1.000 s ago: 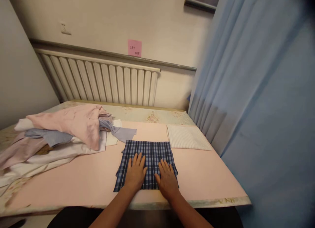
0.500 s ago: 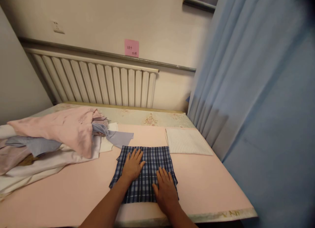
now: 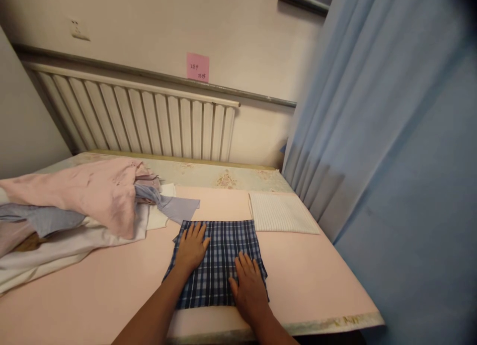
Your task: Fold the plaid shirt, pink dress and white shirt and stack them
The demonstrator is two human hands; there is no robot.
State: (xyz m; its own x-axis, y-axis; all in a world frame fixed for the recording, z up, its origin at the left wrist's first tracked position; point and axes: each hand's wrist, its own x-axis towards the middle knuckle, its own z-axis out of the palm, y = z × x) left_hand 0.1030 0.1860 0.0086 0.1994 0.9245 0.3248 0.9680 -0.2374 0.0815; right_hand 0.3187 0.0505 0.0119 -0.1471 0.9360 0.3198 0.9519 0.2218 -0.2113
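Note:
A dark blue plaid cloth [image 3: 220, 265], folded into a rough square, lies on the pink table cover [image 3: 316, 280] in front of me. My left hand [image 3: 192, 248] rests flat on its upper left part, fingers slightly spread. On the lower right part lies my right hand [image 3: 249, 288], also flat, with the thumb held apart. Neither hand grasps anything. Layers of the same plaid fabric stick out a little at the left and right edges.
On the left is a heap of clothes, with a pink garment [image 3: 100, 191] on top. A grey-blue piece [image 3: 179, 207] trails from it. A folded white striped cloth [image 3: 283, 212] lies at the back right. A blue curtain [image 3: 357, 136] hangs along the right edge; a radiator [image 3: 149, 119] stands behind.
My left hand has slid slightly left across the plaid cloth. My right hand has stayed almost in place on it. The view has shifted a little.

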